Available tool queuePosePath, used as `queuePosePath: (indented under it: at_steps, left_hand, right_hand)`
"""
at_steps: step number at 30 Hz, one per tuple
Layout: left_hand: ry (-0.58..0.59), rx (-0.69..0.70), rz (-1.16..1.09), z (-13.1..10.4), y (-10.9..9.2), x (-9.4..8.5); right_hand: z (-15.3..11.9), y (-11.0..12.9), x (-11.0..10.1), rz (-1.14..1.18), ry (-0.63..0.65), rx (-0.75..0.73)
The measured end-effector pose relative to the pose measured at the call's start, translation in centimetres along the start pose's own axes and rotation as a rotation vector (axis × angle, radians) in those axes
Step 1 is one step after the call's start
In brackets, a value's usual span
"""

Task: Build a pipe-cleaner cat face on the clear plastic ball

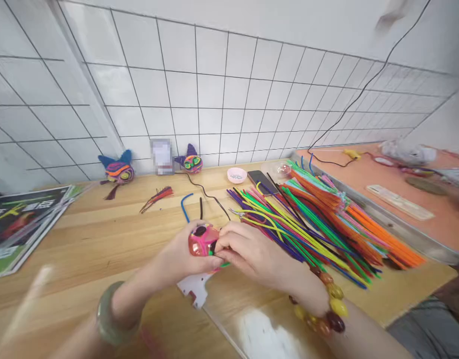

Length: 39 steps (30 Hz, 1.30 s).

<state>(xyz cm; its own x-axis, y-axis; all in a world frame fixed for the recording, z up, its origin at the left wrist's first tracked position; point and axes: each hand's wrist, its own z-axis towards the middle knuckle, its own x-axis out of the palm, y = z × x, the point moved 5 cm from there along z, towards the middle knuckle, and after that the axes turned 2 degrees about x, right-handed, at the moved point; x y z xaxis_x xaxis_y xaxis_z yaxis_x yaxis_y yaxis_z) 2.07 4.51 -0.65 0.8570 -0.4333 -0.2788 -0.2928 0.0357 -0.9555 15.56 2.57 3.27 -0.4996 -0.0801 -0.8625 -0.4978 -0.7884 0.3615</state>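
Observation:
My left hand (177, 254) is wrapped round a small clear ball (195, 248) that has pink, black and other coloured fuzzy strips on it. The fingers of my right hand (248, 249) are pinched at the ball's right side, where bits of green pipe cleaner (225, 265) show; the fingertips partly hide it. Below the ball lies a white tool with a reddish trigger (194, 289), like a glue gun, its upper part covered by my hands. A blue pipe cleaner (184, 207) and a short black one (201, 208) lie just beyond.
Many coloured pipe cleaners (319, 234) spread over the right side of the wooden table (87, 239). Behind them are a phone (262, 182), a pink bowl (237, 174) and pliers (237, 213). Two finished-looking eared balls (119, 172) stand by the wall; magazines (23, 224) lie left.

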Motion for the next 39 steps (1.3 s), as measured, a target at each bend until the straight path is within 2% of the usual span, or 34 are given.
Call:
queuePosePath:
  at_steps: [5,7,10,12,17,19,23,26,28,32,39]
  left_hand:
    - [-0.013,-0.017,-0.034,0.1,0.2,-0.1]
    - [-0.003,-0.016,-0.047,0.1,0.4,-0.2]
    - [0.009,-0.015,-0.075,0.0,0.5,-0.4]
    - [0.013,-0.007,-0.097,0.0,0.5,-0.5]
    - [0.006,0.035,-0.111,0.2,0.4,-0.5]
    - [-0.01,0.035,-0.098,0.3,0.6,-0.5]
    - [0.018,0.028,-0.139,0.2,0.6,-0.6]
    - [0.018,-0.016,-0.222,0.1,0.7,-1.0]
    - [0.014,-0.025,-0.299,0.1,0.8,-1.2]
    - [0.011,-0.016,-0.429,0.3,1.3,-1.5]
    - [0.027,-0.046,-0.506,0.3,1.6,-1.5]
  right_hand:
    - [-0.1,-0.2,0.7,-0.026,-0.022,0.045]
    - [-0.2,-1.0,0.1,0.049,-0.092,0.113]
    - [-0.4,-2.4,-1.4,0.122,-0.264,0.226]
    - [-0.5,-2.5,-2.0,0.137,-0.317,0.225]
    - [-0.1,0.0,-0.9,0.041,-0.202,-0.078]
    - [-0.1,0.5,-0.1,-0.049,-0.177,-0.115]
    - [-0.2,-0.8,0.2,-0.086,-0.24,-0.002]
    - [-0.4,-2.1,-0.5,0.016,-0.329,0.136]
    - [-0.4,-2.3,-0.8,0.107,-0.326,0.171]
    - [-0.3,-1.3,-0.9,0.197,-0.246,0.115]
    - [-0.3,-0.6,-0.5,0.118,-0.221,0.031]
